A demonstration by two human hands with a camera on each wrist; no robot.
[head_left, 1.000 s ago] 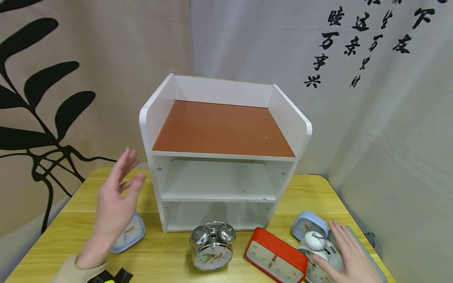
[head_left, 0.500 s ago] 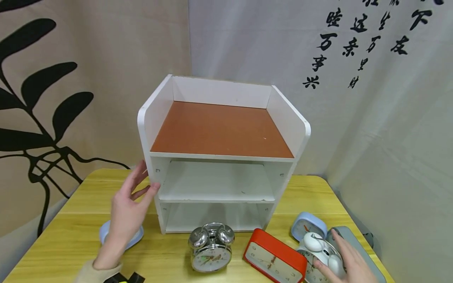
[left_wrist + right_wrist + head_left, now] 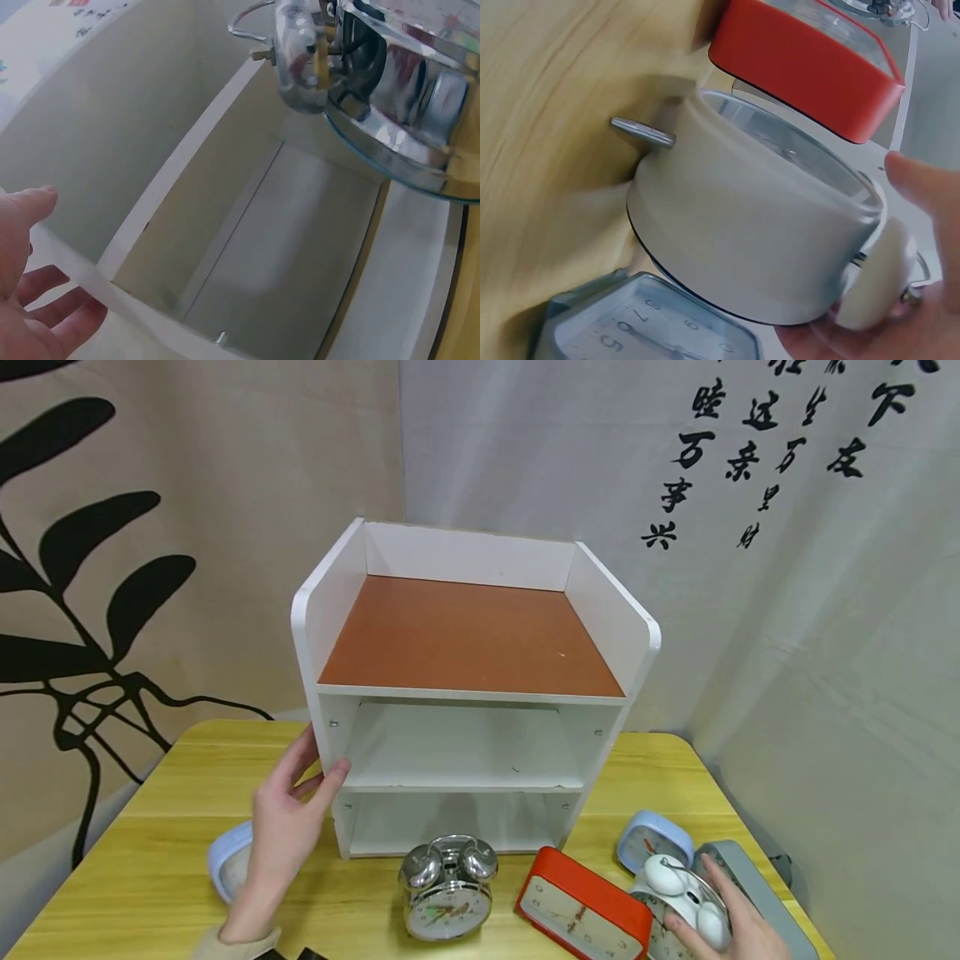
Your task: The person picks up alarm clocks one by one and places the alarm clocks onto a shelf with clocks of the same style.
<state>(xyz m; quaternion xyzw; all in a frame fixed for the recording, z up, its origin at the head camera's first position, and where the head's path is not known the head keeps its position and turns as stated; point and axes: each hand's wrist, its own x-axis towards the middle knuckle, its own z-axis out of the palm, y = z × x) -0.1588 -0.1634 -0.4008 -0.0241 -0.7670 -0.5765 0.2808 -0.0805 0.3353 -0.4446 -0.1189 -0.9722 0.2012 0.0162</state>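
Note:
My left hand (image 3: pixel 288 818) is at the left side panel of the white shelf unit (image 3: pixel 468 742), thumb at the panel's front edge and fingers behind its outer face. The left wrist view shows the thumb (image 3: pixel 31 206) and fingers on opposite sides of that panel. At the right, my right hand (image 3: pixel 742 927) holds a white twin-bell alarm clock (image 3: pixel 686 902) by its bell end. In the right wrist view the clock body (image 3: pixel 742 225) is tilted, a metal foot sticking out, with fingers curled round a bell.
In front of the shelf stand a silver twin-bell alarm clock (image 3: pixel 447 897) and a red rectangular clock (image 3: pixel 592 902). A light-blue clock (image 3: pixel 660 839) and a grey clock (image 3: pixel 772 893) flank the white one. Another light-blue clock (image 3: pixel 227 856) lies partly behind my left wrist.
My left hand has moved right and down, from the air beside the shelf onto its side panel. My right hand has lowered and closed on the white alarm clock.

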